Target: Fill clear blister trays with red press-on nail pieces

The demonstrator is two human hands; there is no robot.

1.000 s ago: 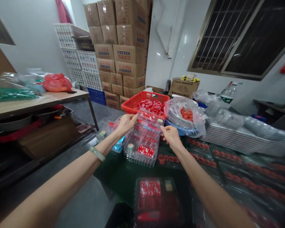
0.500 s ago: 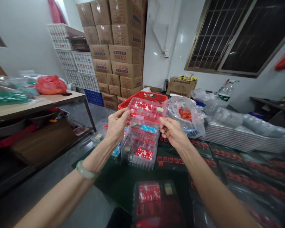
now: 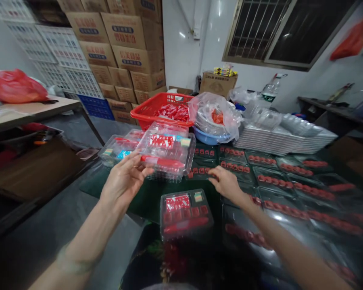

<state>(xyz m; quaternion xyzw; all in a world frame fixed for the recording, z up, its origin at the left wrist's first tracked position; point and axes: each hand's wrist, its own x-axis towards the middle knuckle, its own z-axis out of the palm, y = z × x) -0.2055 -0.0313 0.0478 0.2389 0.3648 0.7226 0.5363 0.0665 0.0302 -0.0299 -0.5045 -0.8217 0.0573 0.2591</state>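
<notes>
My left hand (image 3: pixel 124 177) is at the near left corner of a clear plastic tray (image 3: pixel 166 150), its thumb apart from its fingers. Its fingertips touch or nearly touch the tray edge. This tray rests on a stack of similar ones and holds a red polka-dot piece (image 3: pixel 162 140), a small striped block (image 3: pixel 185 141) and a red pen (image 3: pixel 161 161). My right hand (image 3: pixel 226 183) hovers, fingers loosely bent and nothing visible in them, over trays with small red pieces (image 3: pixel 200 170). Closer to me lies another filled tray (image 3: pixel 186 213) with a red pen and polka-dot piece.
Behind the stack stands a red basket (image 3: pixel 145 110) full of small red-and-white packets. Beside it are a blue basin (image 3: pixel 210 137) with a plastic bag and a pile of clear trays (image 3: pixel 269 137). Rows of trays (image 3: pixel 275 181) spread right. Cartons (image 3: pixel 124 52) are stacked behind.
The tray that both hands pinched up high now lies on the stack. My right hand has let go and moved right and down; my left has loosened at its corner. The view has shifted.
</notes>
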